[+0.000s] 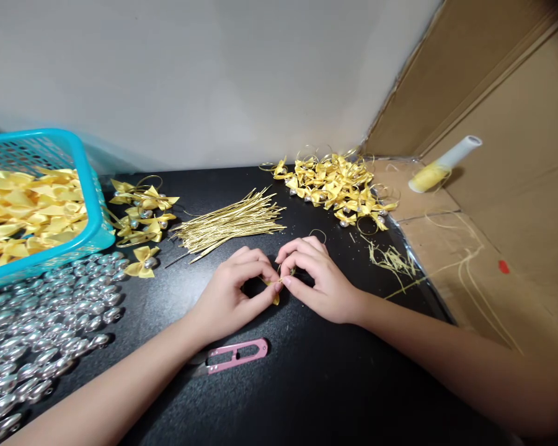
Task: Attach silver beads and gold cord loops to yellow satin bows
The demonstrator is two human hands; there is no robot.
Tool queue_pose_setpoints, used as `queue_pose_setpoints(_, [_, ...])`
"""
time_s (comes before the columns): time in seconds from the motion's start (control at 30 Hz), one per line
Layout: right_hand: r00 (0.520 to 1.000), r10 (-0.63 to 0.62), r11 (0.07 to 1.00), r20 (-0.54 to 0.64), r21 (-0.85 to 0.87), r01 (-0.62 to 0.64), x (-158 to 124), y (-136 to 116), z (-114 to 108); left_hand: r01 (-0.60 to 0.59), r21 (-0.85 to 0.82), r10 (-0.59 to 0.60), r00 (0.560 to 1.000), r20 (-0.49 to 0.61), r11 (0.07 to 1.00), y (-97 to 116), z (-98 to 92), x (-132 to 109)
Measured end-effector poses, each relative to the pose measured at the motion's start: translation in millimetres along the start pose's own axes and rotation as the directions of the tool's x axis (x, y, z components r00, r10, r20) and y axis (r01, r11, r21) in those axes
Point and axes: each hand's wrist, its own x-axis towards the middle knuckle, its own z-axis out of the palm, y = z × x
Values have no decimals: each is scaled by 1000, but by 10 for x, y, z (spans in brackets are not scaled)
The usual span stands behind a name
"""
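Note:
My left hand and my right hand meet over the black table, fingers curled and pinched together. Between the fingertips sits a small yellow ribbon bow with a thin gold cord; most of it is hidden by my fingers. A bundle of gold cords lies just beyond my left hand. Pink thread snips rest on the table right below my left wrist.
A blue basket of yellow bows stands at far left, with several silver beads spread before it. A few bows with beads lie beside the basket. A heap of finished bows lies at the back right, near a yellow thread spool and cardboard.

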Motion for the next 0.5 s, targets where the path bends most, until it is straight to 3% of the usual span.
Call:
queue_pose_setpoints(0.4, [997,-11,1000,78,-4,12,-13,-5,-37,22,-4,-22,1000,-19,1000,-11,-4,-15])
queue_pose_setpoints(0.5, [999,-1,1000,36,25,1,-19,-2,-31,13,3,-13,1000,-29,1000,-3,-1,-16])
